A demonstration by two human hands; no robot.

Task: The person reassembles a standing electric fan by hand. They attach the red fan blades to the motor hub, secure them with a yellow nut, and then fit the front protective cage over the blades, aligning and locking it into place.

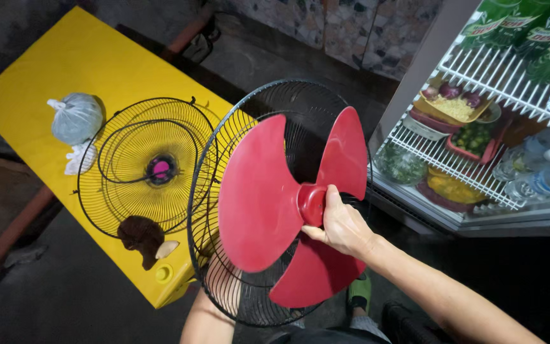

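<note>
My right hand (342,226) grips the hub of a red three-bladed fan propeller (259,191) and holds it in front of a black wire rear fan grille (300,102), which stands upright. From below, my left forearm (206,318) reaches up behind that grille. The hand itself is hidden behind the mesh and the red blade. A second black wire grille (119,143) with a pink centre cap (160,169) lies flat on the yellow table (84,57) to the left.
A knotted clear plastic bag (76,118), a dark brown cloth (140,236) and a small yellow round part (163,274) lie on the table. An open glass-door fridge (479,159) with white wire shelves, food trays and bottles stands at the right. The floor is dark concrete.
</note>
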